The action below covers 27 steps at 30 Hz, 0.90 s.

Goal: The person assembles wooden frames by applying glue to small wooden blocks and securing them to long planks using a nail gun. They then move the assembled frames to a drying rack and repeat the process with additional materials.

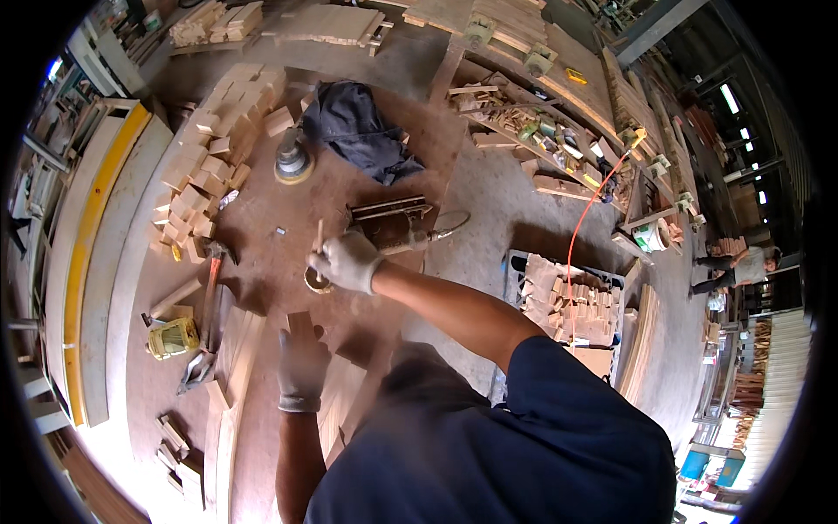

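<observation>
My right hand (351, 264), in a pale work glove, is closed around a thin wooden stick (320, 234) that points up from the fist. Just under that hand sits a small round container (316, 281) with a light rim. Whatever is at the stick's lower end is hidden. My left hand (303, 374), also gloved, grips a small wooden block (301, 326) nearer to my body. Beyond the right hand lies a dark metal tool (393, 223) with a hose fitting. A claw hammer (212, 284) with an orange-red handle rests to the left.
Stacked wooden blocks (205, 166) line the table's far left. A dark cloth (353, 131) and a round-based tool (292, 164) lie beyond my hands. A yellowish container (173, 339) stands left, near long boards (236, 375). Right, an orange hose (573, 249) hangs by a crate of offcuts (567, 301).
</observation>
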{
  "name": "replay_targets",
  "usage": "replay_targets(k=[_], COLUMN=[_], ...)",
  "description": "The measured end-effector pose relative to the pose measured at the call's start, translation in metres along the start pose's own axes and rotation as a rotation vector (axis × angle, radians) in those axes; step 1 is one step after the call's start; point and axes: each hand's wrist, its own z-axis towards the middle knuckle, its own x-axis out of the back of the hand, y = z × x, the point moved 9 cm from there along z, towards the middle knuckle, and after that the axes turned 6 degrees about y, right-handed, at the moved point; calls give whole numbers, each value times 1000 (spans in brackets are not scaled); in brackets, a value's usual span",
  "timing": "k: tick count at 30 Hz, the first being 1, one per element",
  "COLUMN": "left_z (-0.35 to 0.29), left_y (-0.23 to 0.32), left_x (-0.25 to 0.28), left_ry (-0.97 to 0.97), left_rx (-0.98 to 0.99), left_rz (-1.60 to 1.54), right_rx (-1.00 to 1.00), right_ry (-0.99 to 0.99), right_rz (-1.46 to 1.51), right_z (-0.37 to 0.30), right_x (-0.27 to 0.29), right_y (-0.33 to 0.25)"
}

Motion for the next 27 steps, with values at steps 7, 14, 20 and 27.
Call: replay_targets(k=[7, 14, 20, 27], left_z=[11, 19, 33, 40], left_y=[-8, -5, -9, -14], left_x=[21, 28, 23, 25], left_ry=[352, 329, 305, 243], left_rx=[28, -2, 39, 47], left_rz=[-111, -137, -246, -242], right_rx=[41, -142, -351, -569], right_ry=[75, 57, -35, 110], right_rz=[210, 311, 382, 536], right_z=[6, 0, -14, -15], right_x=[38, 24, 4, 36], right_y=[-10, 4, 27, 29])
